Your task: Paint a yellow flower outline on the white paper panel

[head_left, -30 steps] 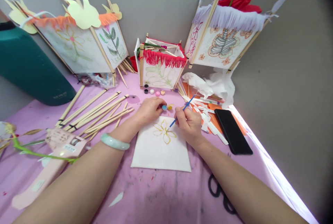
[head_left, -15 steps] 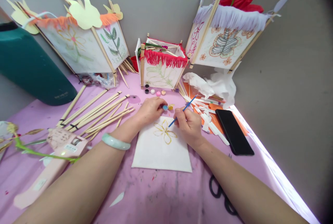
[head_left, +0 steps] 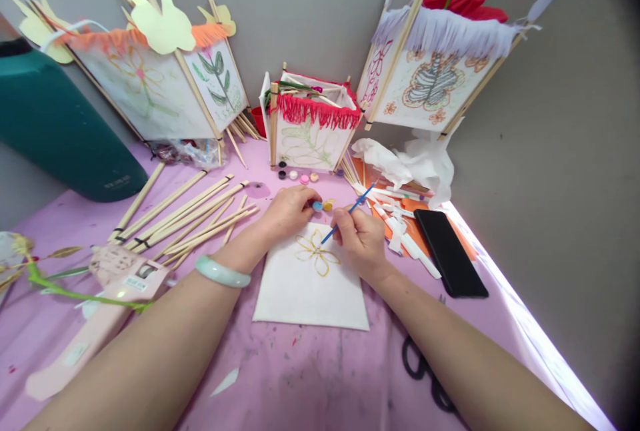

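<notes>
A white panel (head_left: pixel 310 297) lies flat on the purple cloth, with a yellow outline flower (head_left: pixel 319 254) near its top. My right hand (head_left: pixel 361 241) is closed on a thin blue paintbrush (head_left: pixel 350 211), whose tip points at the flower's centre. At the panel's top left corner rests my left hand (head_left: pixel 291 213), its fingers pressed together at a small blue paint pot (head_left: pixel 317 206). Just right of that pot is a yellow one (head_left: pixel 328 205).
Behind stand three decorated paper lanterns (head_left: pixel 307 141). Wooden sticks (head_left: pixel 185 217) and a pink glue gun (head_left: pixel 120 291) lie left, near a teal bottle (head_left: pixel 65 124). To the right are paper scraps (head_left: pixel 400 227), a black phone (head_left: pixel 450 254) and scissors (head_left: pixel 425 374).
My right hand and the brush have shifted slightly to the left over the flower. My left hand stays at the paint pot.
</notes>
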